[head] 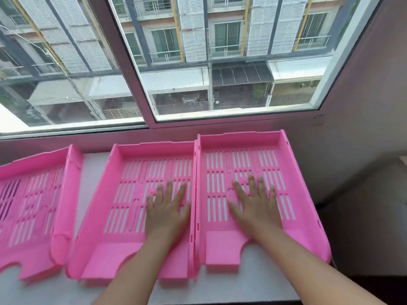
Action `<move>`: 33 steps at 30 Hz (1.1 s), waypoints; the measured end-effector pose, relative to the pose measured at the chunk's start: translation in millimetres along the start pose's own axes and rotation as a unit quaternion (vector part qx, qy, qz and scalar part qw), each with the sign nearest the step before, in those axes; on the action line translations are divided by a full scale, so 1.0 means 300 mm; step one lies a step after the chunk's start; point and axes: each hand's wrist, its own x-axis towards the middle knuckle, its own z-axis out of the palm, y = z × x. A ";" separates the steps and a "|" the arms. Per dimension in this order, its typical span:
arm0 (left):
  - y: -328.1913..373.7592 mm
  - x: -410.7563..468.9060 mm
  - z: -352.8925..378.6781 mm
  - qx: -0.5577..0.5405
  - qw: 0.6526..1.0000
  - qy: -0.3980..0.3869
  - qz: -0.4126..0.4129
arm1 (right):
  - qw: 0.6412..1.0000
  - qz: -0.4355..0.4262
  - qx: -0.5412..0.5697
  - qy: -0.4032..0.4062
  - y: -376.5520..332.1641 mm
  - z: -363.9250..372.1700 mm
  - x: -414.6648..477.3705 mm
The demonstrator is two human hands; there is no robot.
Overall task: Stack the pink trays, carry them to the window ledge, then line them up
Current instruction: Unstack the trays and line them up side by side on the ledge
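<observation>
Both bare forearms reach forward over the pale window ledge (92, 289). Her left hand (166, 213) lies flat, fingers spread, grasping nothing, on the slotted floor of the middle pink tray (123, 208). Likewise the right hand (256, 209) presses open-palmed into the right pink tray (293, 190). Those two trays touch side by side; the left pink tray (33, 208) sits apart, angled, cut off by the frame's edge.
</observation>
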 end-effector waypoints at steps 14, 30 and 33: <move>-0.007 0.172 -0.014 -0.002 1.000 0.008 -0.022 | 0.998 -0.041 -0.026 0.029 -0.031 -0.017 0.133; -0.533 0.008 -0.307 -0.027 0.980 0.154 -0.124 | 0.986 -0.131 0.008 0.101 -0.371 -0.207 0.131; -0.720 -0.061 -0.328 -0.039 0.969 0.167 -0.179 | 0.979 -0.178 -0.001 0.098 -0.528 -0.185 0.107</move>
